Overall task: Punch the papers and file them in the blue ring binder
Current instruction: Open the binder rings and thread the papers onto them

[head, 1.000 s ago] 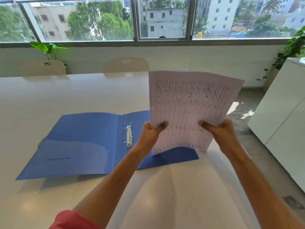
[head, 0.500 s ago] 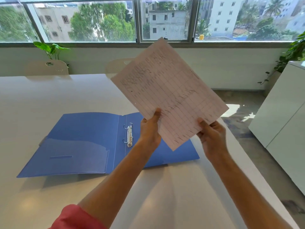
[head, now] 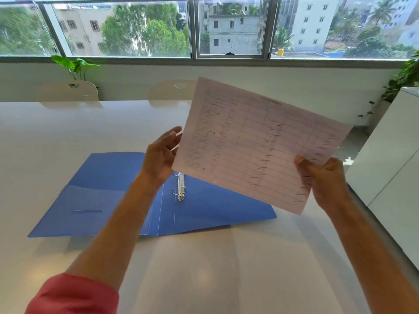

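Observation:
The blue ring binder point(head: 108, 196) lies open flat on the white table point(head: 68, 132), its metal rings point(head: 180, 186) upright at the spine. Above its right half I hold the lined papers point(head: 254, 143) in the air, tilted, with handwriting on them. My right hand point(head: 324, 177) pinches their lower right edge. My left hand point(head: 162, 155) is at their left edge with fingers straight, and its fingertips are hidden behind the sheet. No punch is in view.
Two pale chairs point(head: 172, 90) stand at the table's far side under the window. A white cabinet point(head: 394, 159) stands to the right beyond the table edge. Potted plants point(head: 72, 64) sit at the back left and back right.
The papers have turned from upright to a tilted, sideways position and shifted right. My left hand has loosened its grip and now lies at the left edge. The view has come nearer.

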Action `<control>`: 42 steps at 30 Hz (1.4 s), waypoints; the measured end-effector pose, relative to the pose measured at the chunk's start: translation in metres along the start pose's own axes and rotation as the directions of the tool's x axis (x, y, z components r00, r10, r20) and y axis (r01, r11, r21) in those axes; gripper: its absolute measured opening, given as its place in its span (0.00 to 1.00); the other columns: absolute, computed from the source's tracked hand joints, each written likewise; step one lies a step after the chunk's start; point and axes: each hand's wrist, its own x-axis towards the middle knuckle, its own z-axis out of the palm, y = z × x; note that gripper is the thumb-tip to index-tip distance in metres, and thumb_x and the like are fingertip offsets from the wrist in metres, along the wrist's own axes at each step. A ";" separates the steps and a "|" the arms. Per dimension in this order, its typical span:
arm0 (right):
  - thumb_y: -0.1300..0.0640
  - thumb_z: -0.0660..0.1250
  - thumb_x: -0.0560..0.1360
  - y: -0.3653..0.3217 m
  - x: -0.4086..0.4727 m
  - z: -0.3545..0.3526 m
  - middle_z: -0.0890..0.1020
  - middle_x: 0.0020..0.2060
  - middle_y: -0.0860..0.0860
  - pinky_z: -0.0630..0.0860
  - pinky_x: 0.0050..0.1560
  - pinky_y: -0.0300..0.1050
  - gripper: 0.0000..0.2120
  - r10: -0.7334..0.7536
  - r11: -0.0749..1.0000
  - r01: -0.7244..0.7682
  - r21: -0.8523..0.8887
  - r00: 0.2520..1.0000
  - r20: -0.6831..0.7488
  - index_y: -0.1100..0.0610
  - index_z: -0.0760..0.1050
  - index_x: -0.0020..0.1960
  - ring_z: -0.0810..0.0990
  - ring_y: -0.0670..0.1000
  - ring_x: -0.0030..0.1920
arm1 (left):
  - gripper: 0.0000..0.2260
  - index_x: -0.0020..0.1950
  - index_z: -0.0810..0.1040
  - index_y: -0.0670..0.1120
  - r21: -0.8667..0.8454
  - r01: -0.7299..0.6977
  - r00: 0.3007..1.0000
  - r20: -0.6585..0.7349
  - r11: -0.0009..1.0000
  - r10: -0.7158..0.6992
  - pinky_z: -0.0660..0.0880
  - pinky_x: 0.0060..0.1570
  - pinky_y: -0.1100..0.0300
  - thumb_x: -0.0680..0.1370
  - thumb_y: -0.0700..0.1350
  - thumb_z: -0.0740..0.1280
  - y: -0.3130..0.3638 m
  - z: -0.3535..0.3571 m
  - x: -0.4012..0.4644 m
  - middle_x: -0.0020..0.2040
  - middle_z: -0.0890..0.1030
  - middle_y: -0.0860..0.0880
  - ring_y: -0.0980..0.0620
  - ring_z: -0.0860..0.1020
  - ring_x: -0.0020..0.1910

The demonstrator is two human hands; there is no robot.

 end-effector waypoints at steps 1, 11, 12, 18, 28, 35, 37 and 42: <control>0.66 0.69 0.74 -0.002 0.000 -0.003 0.87 0.43 0.46 0.82 0.38 0.41 0.09 -0.012 1.000 0.013 -0.024 1.000 0.016 0.54 0.81 0.48 0.86 0.49 0.44 | 0.11 0.54 0.80 0.44 0.067 0.017 1.000 0.023 0.998 -0.018 0.79 0.40 0.58 0.74 0.42 0.64 0.005 -0.004 0.000 0.44 0.85 0.47 0.50 0.83 0.41; 0.66 0.70 0.73 -0.006 -0.002 0.006 0.85 0.40 0.37 0.80 0.38 0.35 0.13 -0.124 0.984 0.135 -0.115 0.987 0.098 0.47 0.82 0.44 0.85 0.42 0.41 | 0.09 0.49 0.84 0.47 0.405 -0.146 0.989 0.078 0.902 0.126 0.79 0.47 0.49 0.70 0.39 0.73 -0.025 0.011 -0.019 0.50 0.85 0.46 0.44 0.83 0.50; 0.65 0.70 0.73 -0.005 -0.004 0.006 0.86 0.42 0.38 0.81 0.39 0.36 0.14 -0.137 0.983 0.148 -0.105 0.985 0.101 0.46 0.83 0.45 0.85 0.44 0.43 | 0.08 0.47 0.85 0.49 0.410 -0.196 0.981 0.073 0.891 0.182 0.80 0.46 0.51 0.70 0.40 0.73 -0.029 0.013 -0.020 0.48 0.85 0.48 0.45 0.83 0.49; 0.66 0.71 0.73 0.025 -0.017 0.007 0.86 0.40 0.39 0.82 0.41 0.45 0.18 0.021 0.992 -0.013 -0.128 0.998 0.066 0.41 0.84 0.41 0.85 0.45 0.41 | 0.03 0.38 0.85 0.49 0.430 -0.079 0.979 -0.139 0.899 0.152 0.79 0.36 0.59 0.68 0.41 0.75 -0.069 0.014 -0.028 0.39 0.85 0.52 0.50 0.83 0.40; 0.59 0.73 0.72 0.051 -0.030 0.007 0.85 0.44 0.46 0.83 0.42 0.52 0.10 0.140 0.978 -0.141 -0.155 0.990 -0.020 0.44 0.80 0.47 0.84 0.55 0.47 | 0.06 0.47 0.82 0.52 0.598 -0.021 0.972 -0.174 0.802 0.156 0.80 0.36 0.62 0.72 0.42 0.74 -0.106 0.006 -0.039 0.43 0.85 0.56 0.53 0.83 0.41; 0.54 0.77 0.68 0.013 -0.004 -0.001 0.83 0.47 0.42 0.82 0.44 0.49 0.19 -0.093 0.933 -0.004 -0.359 0.963 -0.253 0.43 0.76 0.57 0.84 0.46 0.44 | 0.14 0.32 0.77 0.35 0.774 -0.234 0.933 0.007 0.588 0.361 0.69 0.29 0.58 0.73 0.43 0.73 -0.074 0.013 -0.021 0.29 0.75 0.49 0.52 0.72 0.29; 0.54 0.79 0.66 -0.012 0.006 -0.005 0.80 0.58 0.46 0.78 0.53 0.47 0.31 -0.285 0.838 0.101 -0.537 0.919 -0.272 0.46 0.72 0.66 0.81 0.49 0.52 | 0.16 0.28 0.72 0.42 0.824 -0.380 0.874 0.170 0.421 0.456 0.61 0.27 0.60 0.72 0.44 0.73 -0.052 0.025 -0.019 0.27 0.68 0.52 0.58 0.64 0.27; 0.49 0.79 0.62 -0.072 0.019 0.011 0.82 0.56 0.44 0.75 0.55 0.47 0.30 -0.365 0.548 0.356 -0.757 0.916 0.167 0.45 0.75 0.63 0.81 0.49 0.55 | 0.07 0.35 0.77 0.47 0.775 -0.624 0.724 0.521 0.105 0.453 0.62 0.29 0.69 0.73 0.40 0.70 -0.003 0.063 -0.017 0.28 0.71 0.62 0.62 0.69 0.27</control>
